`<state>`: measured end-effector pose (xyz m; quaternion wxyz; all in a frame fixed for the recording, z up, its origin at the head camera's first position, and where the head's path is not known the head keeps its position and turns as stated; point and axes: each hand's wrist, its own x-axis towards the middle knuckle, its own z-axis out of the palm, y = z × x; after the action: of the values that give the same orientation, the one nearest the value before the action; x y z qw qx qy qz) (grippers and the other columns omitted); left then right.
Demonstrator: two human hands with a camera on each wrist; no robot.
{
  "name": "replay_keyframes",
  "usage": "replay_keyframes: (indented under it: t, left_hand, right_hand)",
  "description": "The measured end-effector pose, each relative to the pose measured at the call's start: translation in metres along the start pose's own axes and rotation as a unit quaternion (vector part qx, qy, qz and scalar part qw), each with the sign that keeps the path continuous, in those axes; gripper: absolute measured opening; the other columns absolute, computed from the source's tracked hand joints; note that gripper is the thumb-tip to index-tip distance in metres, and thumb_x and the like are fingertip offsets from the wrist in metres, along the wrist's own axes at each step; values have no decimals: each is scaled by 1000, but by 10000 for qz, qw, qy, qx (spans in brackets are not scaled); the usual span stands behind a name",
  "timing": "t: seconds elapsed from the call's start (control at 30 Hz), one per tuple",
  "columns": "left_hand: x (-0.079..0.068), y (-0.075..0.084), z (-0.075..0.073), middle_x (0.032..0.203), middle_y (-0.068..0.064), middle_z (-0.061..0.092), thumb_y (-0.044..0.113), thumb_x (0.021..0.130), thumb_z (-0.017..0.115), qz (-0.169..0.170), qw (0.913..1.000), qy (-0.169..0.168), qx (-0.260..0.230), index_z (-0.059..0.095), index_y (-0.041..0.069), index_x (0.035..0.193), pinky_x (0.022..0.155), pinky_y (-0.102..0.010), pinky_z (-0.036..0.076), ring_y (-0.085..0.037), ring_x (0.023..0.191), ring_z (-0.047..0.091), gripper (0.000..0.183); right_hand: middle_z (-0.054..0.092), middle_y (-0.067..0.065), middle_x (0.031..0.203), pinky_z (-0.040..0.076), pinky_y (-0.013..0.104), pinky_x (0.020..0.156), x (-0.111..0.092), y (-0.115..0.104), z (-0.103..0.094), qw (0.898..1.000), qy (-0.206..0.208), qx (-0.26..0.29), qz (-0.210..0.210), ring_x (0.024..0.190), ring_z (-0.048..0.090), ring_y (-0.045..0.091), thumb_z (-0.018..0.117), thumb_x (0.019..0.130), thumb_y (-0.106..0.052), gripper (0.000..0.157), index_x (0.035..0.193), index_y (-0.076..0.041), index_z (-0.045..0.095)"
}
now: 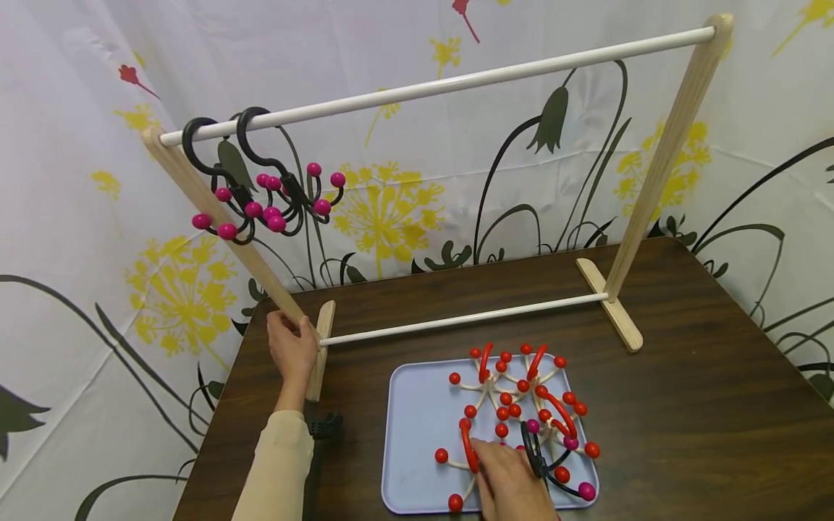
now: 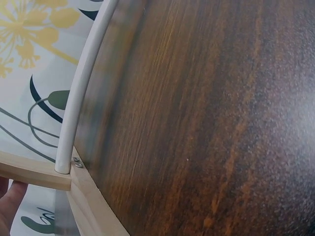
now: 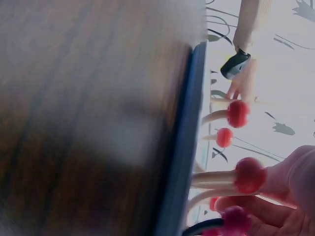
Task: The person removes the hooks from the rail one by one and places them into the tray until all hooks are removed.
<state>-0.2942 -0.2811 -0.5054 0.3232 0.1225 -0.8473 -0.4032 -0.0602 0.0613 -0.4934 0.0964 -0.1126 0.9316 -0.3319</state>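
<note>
My left hand (image 1: 293, 347) grips the left post (image 1: 260, 271) of a wooden rack low down, near its foot. Only its fingers (image 2: 11, 202) show at the edge of the left wrist view. My right hand (image 1: 511, 481) is over the tray, its fingers at the stem of a beige multi-arm hanger with a red hook (image 1: 468, 445) and red ball tips. In the right wrist view a red ball (image 3: 249, 175) partly covers the thumb. A black hanger (image 1: 537, 459) with pink ball tips lies against the right side of this hand.
Two black hangers with pink balls, one left (image 1: 241, 194) and one right (image 1: 293, 184), hang at the left end of the white upper rod (image 1: 443, 88). Several red-tipped hangers (image 1: 489, 383) crowd the pale blue tray (image 1: 410, 405). A lower white rod (image 1: 465, 319) crosses behind it.
</note>
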Motion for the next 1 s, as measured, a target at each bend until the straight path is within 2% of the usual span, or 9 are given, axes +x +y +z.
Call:
replay_keyframes:
  t: [0.13, 0.27, 0.5, 0.63, 0.73, 0.83, 1.0]
  left_hand:
    - [0, 1, 0, 103, -20, 49, 9, 93, 60, 47, 10000, 8, -32, 46, -1, 117, 77, -46, 35, -36, 92, 51, 30]
    - [0, 1, 0, 104, -20, 49, 9, 93, 60, 40, 10000, 14, -16, 46, -2, 118, 78, -46, 36, -36, 92, 51, 31]
    - [1, 0, 0, 106, -21, 50, 10, 94, 59, 53, 10000, 0, -21, 45, -2, 119, 81, -47, 38, -37, 94, 52, 31]
    - [0, 1, 0, 106, -20, 50, 10, 94, 59, 40, 10000, -8, -9, 46, -2, 120, 81, -47, 38, -36, 94, 53, 31]
    - [0, 2, 0, 107, -20, 50, 10, 94, 59, -1, 10000, -6, 6, 46, -1, 120, 81, -47, 38, -36, 94, 53, 32]
    - [1, 3, 1, 108, -20, 50, 12, 94, 60, -34, 10000, -36, 10, 45, 0, 121, 81, -48, 38, -36, 94, 53, 32]
    - [2, 3, 2, 108, -20, 50, 14, 94, 61, -7, 10000, -54, 2, 45, 1, 121, 81, -48, 38, -36, 95, 53, 33]
  right_hand:
    - [65, -1, 100, 49, 47, 87, -3, -3, 0, 9983, 419, -335, -244, 94, 62, 21, 75, 83, -10, 36, 116, -9, 63]
    - [64, 0, 104, 52, 44, 82, -6, -7, -3, 9982, 448, -312, -250, 93, 62, 20, 75, 84, -10, 37, 118, -9, 62]
    - [61, 7, 121, 49, 50, 89, -11, -17, -12, 9998, -92, -3, 200, 105, 60, 27, 71, 90, -27, 53, 134, -3, 54]
    - [58, 15, 130, 45, 57, 93, -13, -21, -21, 9977, -417, 329, 416, 114, 57, 36, 70, 89, -38, 70, 142, 0, 46]
    - [55, 19, 136, 44, 58, 92, -17, -21, -30, 9969, -480, 400, 481, 119, 55, 40, 69, 89, -45, 77, 144, 2, 44]
    - [57, 20, 135, 47, 56, 90, -22, -21, -41, 9969, -524, 346, 481, 116, 59, 39, 67, 88, -49, 79, 143, 4, 45]
    - [62, 20, 128, 52, 51, 81, -31, -26, -62, 9949, -906, 164, 405, 102, 65, 36, 66, 88, -52, 79, 142, 2, 46]
